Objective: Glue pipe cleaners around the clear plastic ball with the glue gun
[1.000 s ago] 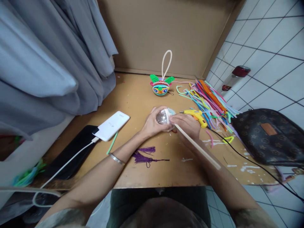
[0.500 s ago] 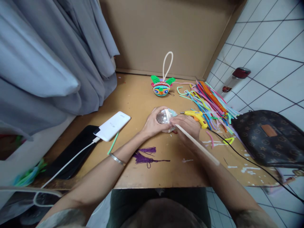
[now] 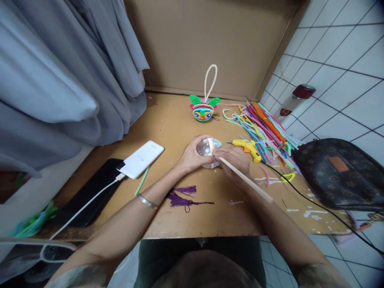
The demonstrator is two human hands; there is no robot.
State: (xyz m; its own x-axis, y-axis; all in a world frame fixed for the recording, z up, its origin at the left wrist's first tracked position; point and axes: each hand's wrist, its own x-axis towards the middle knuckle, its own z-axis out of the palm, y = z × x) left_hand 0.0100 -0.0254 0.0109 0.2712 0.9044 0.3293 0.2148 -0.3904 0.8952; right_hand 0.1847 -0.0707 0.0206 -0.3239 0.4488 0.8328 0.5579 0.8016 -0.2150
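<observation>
A clear plastic ball (image 3: 204,148) sits in my left hand (image 3: 191,155), whose fingers and thumb curve round its left side. A pale band crosses the ball near its middle, with light blue-green showing on its right side. My right hand (image 3: 233,161) is closed at the ball's right side, pinching a cream pipe cleaner (image 3: 246,179) against it. The pipe cleaner's long free end reaches back over my right wrist. Beyond my right fingers lies a yellow hot glue gun (image 3: 244,144). Purple tassels (image 3: 182,198) lie nearer the table's front edge.
A finished lion-head ornament (image 3: 203,112) stands at the back with a cream loop. Coloured pipe cleaners (image 3: 267,128) are heaped at right beside a brown bag (image 3: 339,176). A white power bank (image 3: 144,159) with a cable and a black phone-like slab (image 3: 90,192) lie left.
Both hands keep their hold on the ball and the pipe cleaner. The whole view has shifted slightly; little else differs.
</observation>
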